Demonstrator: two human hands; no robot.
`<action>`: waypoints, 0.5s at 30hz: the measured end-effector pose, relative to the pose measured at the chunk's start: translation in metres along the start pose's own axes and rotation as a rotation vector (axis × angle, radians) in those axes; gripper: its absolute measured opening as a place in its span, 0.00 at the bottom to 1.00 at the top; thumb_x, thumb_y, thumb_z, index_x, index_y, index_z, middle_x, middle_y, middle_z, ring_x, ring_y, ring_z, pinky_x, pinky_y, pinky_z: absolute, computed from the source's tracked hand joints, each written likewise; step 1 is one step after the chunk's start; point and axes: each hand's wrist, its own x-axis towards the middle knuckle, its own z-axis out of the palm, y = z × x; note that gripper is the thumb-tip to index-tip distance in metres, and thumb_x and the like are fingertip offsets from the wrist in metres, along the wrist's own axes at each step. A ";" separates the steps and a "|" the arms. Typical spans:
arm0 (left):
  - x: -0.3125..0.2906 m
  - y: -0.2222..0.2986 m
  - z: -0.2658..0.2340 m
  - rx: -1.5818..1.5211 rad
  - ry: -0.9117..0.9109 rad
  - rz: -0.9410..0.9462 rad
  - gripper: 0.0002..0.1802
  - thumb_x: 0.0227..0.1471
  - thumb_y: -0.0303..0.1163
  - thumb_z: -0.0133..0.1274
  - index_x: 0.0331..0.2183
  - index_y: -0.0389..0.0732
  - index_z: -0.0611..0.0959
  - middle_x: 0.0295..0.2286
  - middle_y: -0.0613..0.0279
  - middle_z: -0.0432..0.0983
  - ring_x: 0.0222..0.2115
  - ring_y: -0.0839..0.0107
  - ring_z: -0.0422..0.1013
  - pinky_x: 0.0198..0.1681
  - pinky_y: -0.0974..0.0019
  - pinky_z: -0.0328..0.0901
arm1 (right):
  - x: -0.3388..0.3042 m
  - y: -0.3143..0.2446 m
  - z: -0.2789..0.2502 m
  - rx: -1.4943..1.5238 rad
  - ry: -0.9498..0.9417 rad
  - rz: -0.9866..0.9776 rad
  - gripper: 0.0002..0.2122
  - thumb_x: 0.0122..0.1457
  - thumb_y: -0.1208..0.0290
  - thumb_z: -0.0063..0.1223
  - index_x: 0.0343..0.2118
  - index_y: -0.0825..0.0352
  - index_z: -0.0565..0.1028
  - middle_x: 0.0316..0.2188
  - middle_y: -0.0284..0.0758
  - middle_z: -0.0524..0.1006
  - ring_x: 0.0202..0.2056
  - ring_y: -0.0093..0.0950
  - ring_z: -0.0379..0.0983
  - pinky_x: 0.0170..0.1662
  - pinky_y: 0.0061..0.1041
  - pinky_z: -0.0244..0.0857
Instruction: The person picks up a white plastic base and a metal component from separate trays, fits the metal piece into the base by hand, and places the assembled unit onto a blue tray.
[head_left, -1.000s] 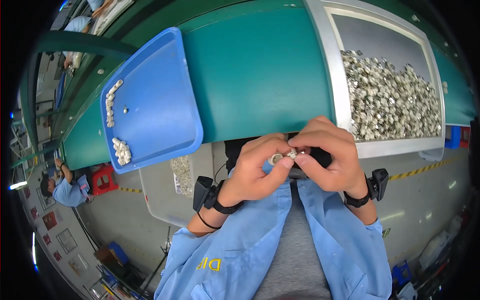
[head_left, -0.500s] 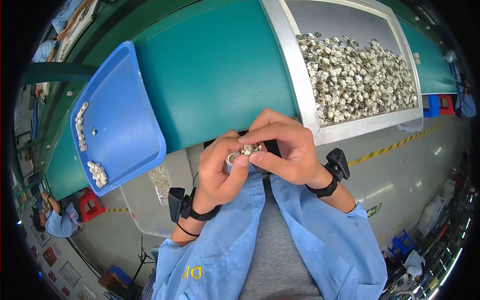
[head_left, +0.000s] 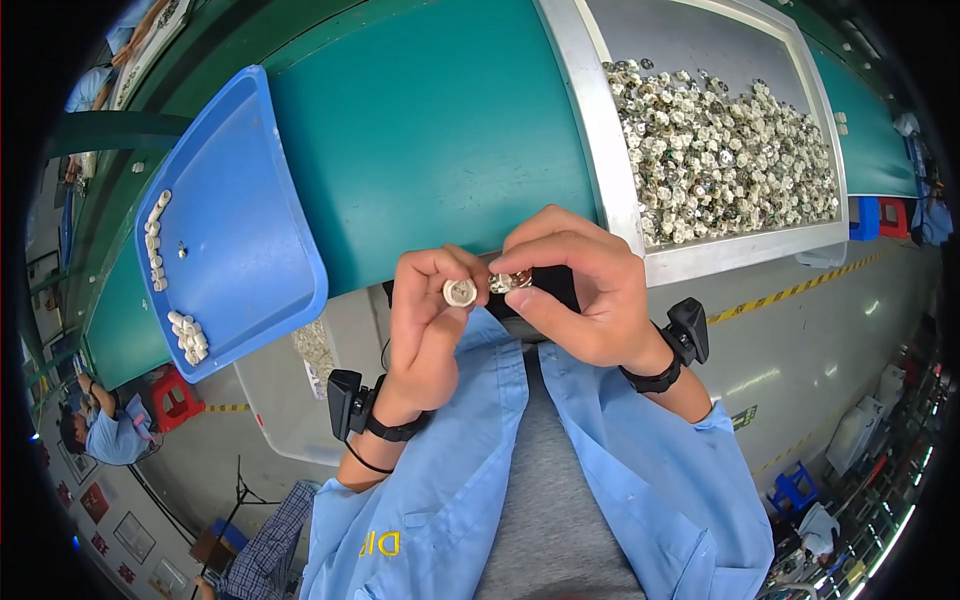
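Note:
My left hand [head_left: 424,325] pinches a small round cream-white part [head_left: 460,292] between thumb and fingers, its flat circular face turned up toward me. Just beside it, my right hand [head_left: 595,295] grips one or more small white-and-shiny-metal pieces [head_left: 508,281] between thumb and forefinger. Whether the two held parts touch is too small to tell. Both hands are in front of my body, at the near edge of the green work surface [head_left: 430,130].
Left on the surface sits a blue tray [head_left: 240,240] with rows of white cylindrical parts [head_left: 187,337] and one small loose piece [head_left: 182,250]. A metal-framed tray [head_left: 612,150] on the right holds a heap of small white-and-metal parts [head_left: 735,165]. Below is a translucent bin [head_left: 285,415].
My hands have drawn slightly apart, and the round part in my left hand is turned more face up. The small pieces in my right hand are tilted differently.

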 end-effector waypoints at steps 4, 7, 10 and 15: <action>-0.002 0.004 0.014 0.180 0.127 0.096 0.21 0.51 0.13 0.51 0.47 0.34 0.70 0.41 0.49 0.70 0.38 0.69 0.68 0.40 0.68 0.65 | -0.001 -0.001 -0.002 -0.054 -0.031 0.016 0.11 0.49 0.85 0.58 0.37 0.73 0.79 0.36 0.41 0.77 0.36 0.27 0.73 0.39 0.24 0.66; 0.001 0.003 0.006 0.461 0.087 0.280 0.19 0.50 0.12 0.53 0.45 0.32 0.73 0.42 0.48 0.69 0.39 0.66 0.70 0.40 0.67 0.68 | -0.002 -0.003 0.001 -0.006 0.014 0.022 0.11 0.49 0.85 0.58 0.37 0.73 0.79 0.36 0.41 0.77 0.36 0.28 0.73 0.39 0.25 0.66; 0.002 0.005 0.007 0.608 0.062 0.380 0.17 0.48 0.11 0.55 0.42 0.31 0.76 0.43 0.47 0.69 0.39 0.63 0.73 0.40 0.66 0.70 | -0.006 -0.001 0.003 0.006 0.021 -0.005 0.11 0.50 0.85 0.58 0.38 0.73 0.79 0.36 0.41 0.77 0.36 0.28 0.73 0.40 0.24 0.66; 0.000 0.007 0.006 0.592 0.041 0.424 0.16 0.46 0.11 0.58 0.40 0.30 0.78 0.45 0.45 0.69 0.39 0.59 0.75 0.41 0.62 0.72 | -0.008 -0.004 0.005 0.069 0.048 0.016 0.10 0.51 0.85 0.58 0.38 0.74 0.79 0.36 0.42 0.77 0.37 0.28 0.73 0.41 0.25 0.66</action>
